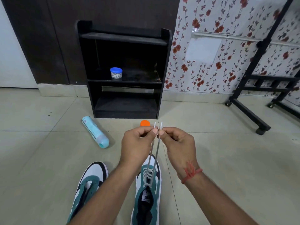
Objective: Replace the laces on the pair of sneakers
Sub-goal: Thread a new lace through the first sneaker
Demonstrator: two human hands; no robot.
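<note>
Head view: two teal-and-white sneakers on tiled floor (40,143), toes pointing away. Right sneaker (148,190) partly laced with white lace (154,158), criss-crossed through lower eyelets near the toe; black tongue label visible, upper eyelets bare. Left sneaker (88,187) has no lace, tongue open, partly hidden by left forearm. Both lace ends pulled up taut, side by side, plastic tips level just above the fingers. Left hand (138,143) pinches one end between thumb and forefinger, other fingers curled. Right hand (176,142) pinches the other end same way; red thread band (191,173) on that wrist. Hands nearly touching at fingertips. Behind: black shelf unit (125,70) holding blue-lidded jar (116,73), pale blue bottle (95,132) lying on floor, orange cap (145,123) just beyond the hands, black wheeled frame (253,98) at right.
</note>
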